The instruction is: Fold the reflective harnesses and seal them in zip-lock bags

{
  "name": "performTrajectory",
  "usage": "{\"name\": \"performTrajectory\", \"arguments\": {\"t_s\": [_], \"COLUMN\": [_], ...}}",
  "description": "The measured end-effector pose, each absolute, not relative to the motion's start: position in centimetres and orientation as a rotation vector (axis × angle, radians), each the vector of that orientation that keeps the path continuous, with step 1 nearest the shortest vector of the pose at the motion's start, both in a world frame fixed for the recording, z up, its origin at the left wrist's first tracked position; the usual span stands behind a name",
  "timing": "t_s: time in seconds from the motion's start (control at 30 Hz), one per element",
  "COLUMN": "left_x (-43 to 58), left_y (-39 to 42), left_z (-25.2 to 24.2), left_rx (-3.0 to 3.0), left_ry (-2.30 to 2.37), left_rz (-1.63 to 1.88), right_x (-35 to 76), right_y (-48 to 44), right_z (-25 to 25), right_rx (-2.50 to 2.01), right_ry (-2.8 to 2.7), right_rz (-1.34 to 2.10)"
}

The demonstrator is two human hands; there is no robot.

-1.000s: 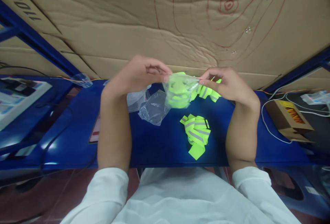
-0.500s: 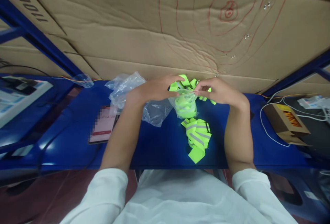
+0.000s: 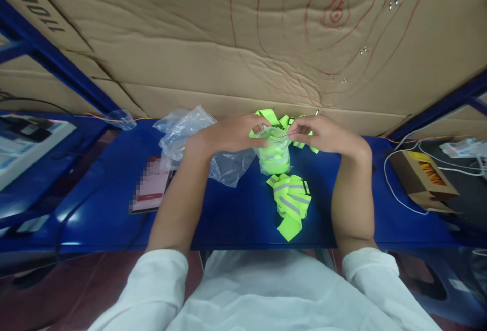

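Observation:
My left hand (image 3: 232, 134) and my right hand (image 3: 321, 134) each pinch one side of the mouth of a small clear plastic bag (image 3: 274, 154). The bag holds folded neon-green reflective bands and hangs between the hands, just above the blue table (image 3: 236, 214). A loose bundle of the same green bands with grey stripes (image 3: 291, 201) lies on the table right below the bag. More green bands (image 3: 279, 120) lie behind my hands against the cardboard.
Empty clear plastic bags (image 3: 182, 128) lie left of my left hand. A pink-and-white card (image 3: 151, 189) lies further left. A brown cardboard wall (image 3: 243, 41) stands behind. An open small box (image 3: 422, 176) and white cables (image 3: 399, 168) sit at right.
Both hands came down and closer together with the filled bag, from raised and spread to just above the table. My left arm shifted right, uncovering the card and the empty bags.

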State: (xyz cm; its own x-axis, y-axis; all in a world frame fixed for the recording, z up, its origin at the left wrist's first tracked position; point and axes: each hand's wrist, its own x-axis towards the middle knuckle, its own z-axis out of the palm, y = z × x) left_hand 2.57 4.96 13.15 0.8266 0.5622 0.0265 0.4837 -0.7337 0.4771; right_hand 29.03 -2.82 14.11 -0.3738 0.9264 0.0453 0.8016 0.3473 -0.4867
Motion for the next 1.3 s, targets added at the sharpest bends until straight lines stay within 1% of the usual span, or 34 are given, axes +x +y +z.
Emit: {"name": "performTrajectory", "arguments": {"t_s": [0.13,0.3,0.43,0.57,0.8,0.93,1.07,1.3], "left_x": [3.0,3.0,3.0,3.3,4.5,4.7,4.8,4.8], "left_y": [5.6,5.8,5.8,5.6,5.7,5.7,5.5,5.5], "left_z": [12.9,12.6,12.4,11.9,11.3,11.5,11.7,11.5], "left_rx": [2.554,2.573,2.612,2.648,2.668,2.676,2.715,2.680], "left_ry": [0.728,0.650,0.613,0.587,0.535,0.517,0.533,0.540], "left_rz": [0.295,0.374,0.366,0.355,0.456,0.490,0.492,0.462], "right_x": [29.0,29.2,29.1,28.8,28.5,28.4,28.3,27.9], "right_y": [-2.7,-2.1,-2.0,-2.3,-2.7,-2.6,-2.5,-2.4], "right_z": [13.9,13.5,13.4,13.7,14.2,14.0,13.9,14.0], "right_rx": [-1.531,-1.582,-1.604,-1.627,-1.518,-1.509,-1.526,-1.496], "right_ry": [-2.279,-2.248,-2.211,-2.223,-2.267,-2.223,-2.261,-2.290], "right_rz": [0.530,0.580,0.582,0.512,0.441,0.487,0.504,0.386]}}
